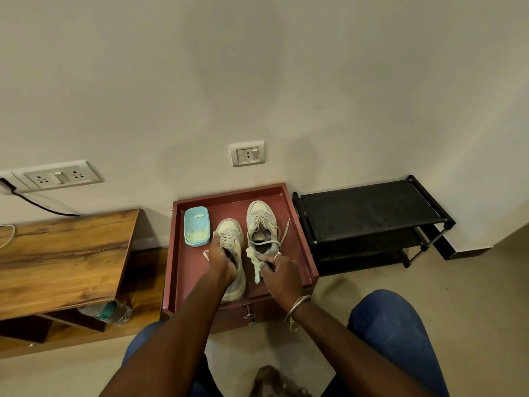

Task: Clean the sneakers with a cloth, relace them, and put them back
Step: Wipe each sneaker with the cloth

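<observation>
Beyond blue denim knees [395, 325], right hand [279, 272] pinches a pale wet cloth [254, 260] at a grey laced sneaker [262, 224]'s heel; left hand [220, 255] grips the other sneaker [233, 239]. Best to brace whichever shoe gets wiped.

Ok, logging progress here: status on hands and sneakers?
Left hand grips the left-side sneaker. Right hand holds the cloth at the heel of the right-side sneaker. Both on the red tray, blue tub beside; nothing in the way.

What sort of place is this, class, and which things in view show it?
Probably a room in a home, seen from low down beside a wall: a black shoe rack, a wall socket and a wooden table.
</observation>
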